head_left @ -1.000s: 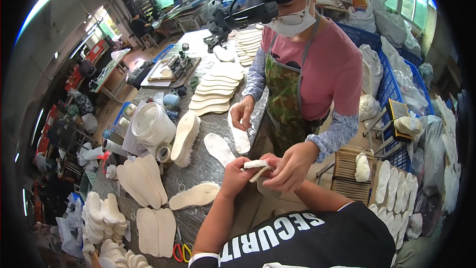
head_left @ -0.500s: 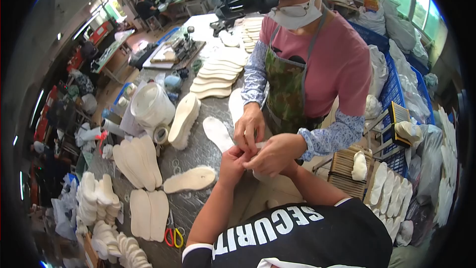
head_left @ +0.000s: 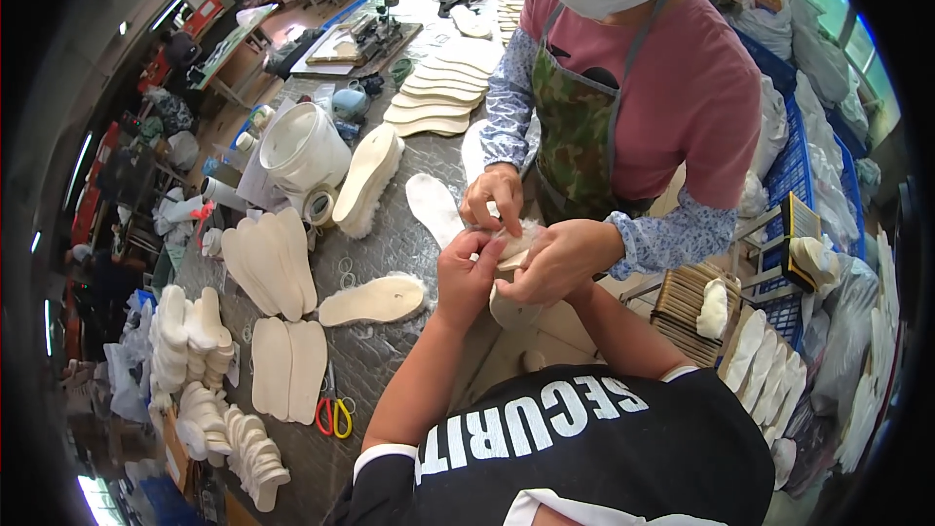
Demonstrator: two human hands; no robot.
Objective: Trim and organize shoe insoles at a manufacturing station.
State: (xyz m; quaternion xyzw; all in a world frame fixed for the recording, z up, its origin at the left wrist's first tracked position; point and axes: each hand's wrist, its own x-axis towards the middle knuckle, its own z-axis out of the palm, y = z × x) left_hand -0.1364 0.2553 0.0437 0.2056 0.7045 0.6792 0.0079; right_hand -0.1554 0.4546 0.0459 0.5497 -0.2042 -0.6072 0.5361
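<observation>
Head view: both hands pinch one insole just off the table edge, a co-worker's hands crowding close.

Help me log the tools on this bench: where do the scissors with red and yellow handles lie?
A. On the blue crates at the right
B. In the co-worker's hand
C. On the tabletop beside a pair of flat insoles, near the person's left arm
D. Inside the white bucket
C: the scissors lie flat on the table, right beside the pair of flat insoles, untouched by either of the person's hands.
</observation>
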